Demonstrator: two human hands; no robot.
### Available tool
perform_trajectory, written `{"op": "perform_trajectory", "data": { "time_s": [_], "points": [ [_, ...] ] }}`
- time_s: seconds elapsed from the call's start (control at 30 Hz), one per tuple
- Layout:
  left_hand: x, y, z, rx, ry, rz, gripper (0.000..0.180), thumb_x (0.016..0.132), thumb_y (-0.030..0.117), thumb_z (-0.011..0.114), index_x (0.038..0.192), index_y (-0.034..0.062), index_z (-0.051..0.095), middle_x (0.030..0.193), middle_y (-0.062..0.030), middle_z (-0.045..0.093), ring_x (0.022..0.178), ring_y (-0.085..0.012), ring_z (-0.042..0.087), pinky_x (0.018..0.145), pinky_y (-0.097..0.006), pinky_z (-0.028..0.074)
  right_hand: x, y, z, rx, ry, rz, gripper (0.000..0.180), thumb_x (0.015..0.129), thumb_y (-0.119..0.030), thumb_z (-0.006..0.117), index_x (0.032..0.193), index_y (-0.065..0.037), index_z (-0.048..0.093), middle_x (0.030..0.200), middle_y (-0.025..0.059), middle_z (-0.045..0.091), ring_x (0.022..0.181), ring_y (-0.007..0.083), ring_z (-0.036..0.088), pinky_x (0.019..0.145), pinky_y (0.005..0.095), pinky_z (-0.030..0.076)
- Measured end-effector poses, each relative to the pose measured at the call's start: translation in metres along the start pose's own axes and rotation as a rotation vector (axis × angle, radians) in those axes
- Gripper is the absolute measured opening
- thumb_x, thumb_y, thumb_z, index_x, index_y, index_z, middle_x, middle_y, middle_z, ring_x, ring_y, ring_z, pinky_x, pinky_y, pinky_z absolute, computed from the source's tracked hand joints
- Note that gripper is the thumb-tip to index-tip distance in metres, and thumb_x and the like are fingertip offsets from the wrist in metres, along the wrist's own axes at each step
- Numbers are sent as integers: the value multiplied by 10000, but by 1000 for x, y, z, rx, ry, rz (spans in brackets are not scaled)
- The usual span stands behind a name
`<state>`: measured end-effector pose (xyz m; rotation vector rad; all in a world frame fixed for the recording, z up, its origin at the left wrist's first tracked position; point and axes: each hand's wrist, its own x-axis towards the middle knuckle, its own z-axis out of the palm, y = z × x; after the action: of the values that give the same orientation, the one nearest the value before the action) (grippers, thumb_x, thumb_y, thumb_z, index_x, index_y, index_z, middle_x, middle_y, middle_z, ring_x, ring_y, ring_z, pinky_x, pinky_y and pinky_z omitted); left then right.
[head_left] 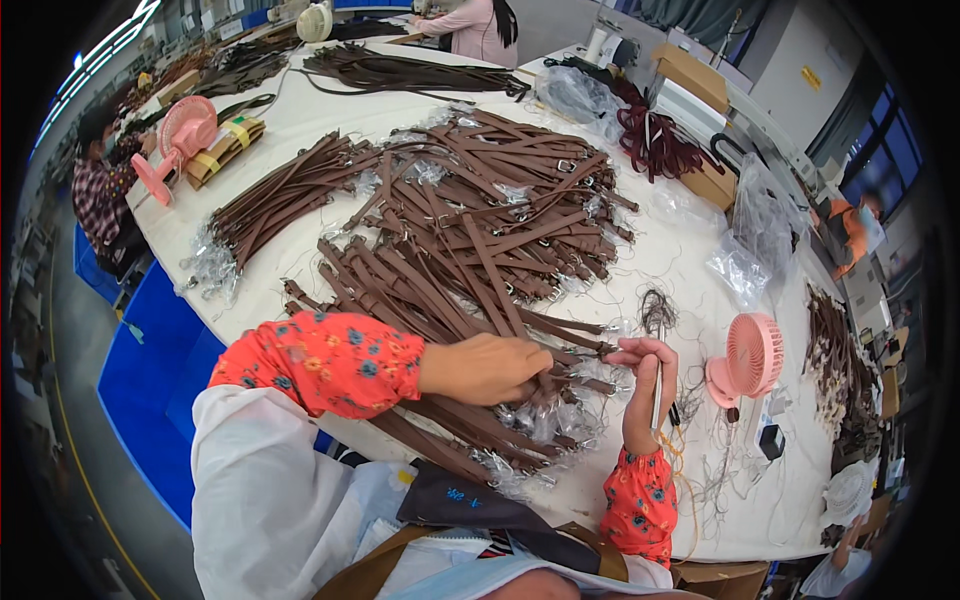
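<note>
Between the two hands, a brown leather strap (578, 345) runs across the near edge of the white table (690, 250). The left hand (490, 368) lies curled over it, fingers pressed down on the strap and on the heap of brown straps (470, 230) just beyond. The right hand (645, 375) pinches the strap's far end with its fingertips and also grips a slim metal tool (658, 392) that hangs down from its palm.

My guess is that the tool could nick the leather, or the strap could slip back among its neighbours, since all look alike. What kind of tool it is stays unclear, and the left palm hides its contact. Close beside the right hand stands a pink desk fan (748, 362).
</note>
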<state>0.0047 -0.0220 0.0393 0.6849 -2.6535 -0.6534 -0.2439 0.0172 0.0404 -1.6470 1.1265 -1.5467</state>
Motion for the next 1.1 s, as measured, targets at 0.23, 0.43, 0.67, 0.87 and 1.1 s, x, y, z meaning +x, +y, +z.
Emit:
{"op": "perform_trajectory", "data": {
  "time_s": [0.23, 0.43, 0.67, 0.87, 1.1],
  "points": [
    [-3, -21, -57, -394, -84, 80, 238, 850, 129, 673, 1055, 46, 586, 957, -87, 619, 929, -267, 601, 814, -393, 487, -29, 15, -9, -105, -4, 42, 259, 1049, -194, 374, 1128, 24, 489, 1086, 165, 631, 860, 202, 661, 835, 333, 500],
    [-47, -174, -127, 723, 408, -228, 301, 764, 68, 665, 1063, 86, 635, 1042, -110, 624, 1053, -295, 578, 918, -406, 470, -28, 11, -3, -131, 67, 0, 256, 1052, -190, 358, 1082, 11, 514, 1025, 131, 631, 803, 169, 657, 868, 330, 465],
    [-89, -236, -138, 1068, 167, -208, 235, 799, 76, 575, 1029, 96, 615, 1180, -75, 581, 1224, -259, 496, 1000, -369, 424, -28, 13, -4, -134, 70, 36, 269, 1056, -187, 347, 1086, 18, 517, 1015, 129, 643, 813, 162, 658, 873, 326, 460],
    [-73, -214, -184, 1043, 9, -189, 145, 827, 50, 542, 968, 79, 558, 978, -100, 588, 973, -286, 601, 976, -390, 441, -29, 16, -11, -114, 43, 20, 239, 1043, -165, 387, 1124, 27, 502, 1077, 157, 649, 851, 186, 661, 808, 329, 523],
    [-57, -165, -209, 735, 123, -311, 178, 846, 21, 534, 1012, 41, 472, 940, -164, 648, 911, -378, 612, 765, -460, 484, -30, 18, -11, -96, 41, 2, 228, 1043, -149, 387, 1126, 34, 495, 1092, 166, 643, 878, 192, 656, 819, 329, 527]
  ]
}}
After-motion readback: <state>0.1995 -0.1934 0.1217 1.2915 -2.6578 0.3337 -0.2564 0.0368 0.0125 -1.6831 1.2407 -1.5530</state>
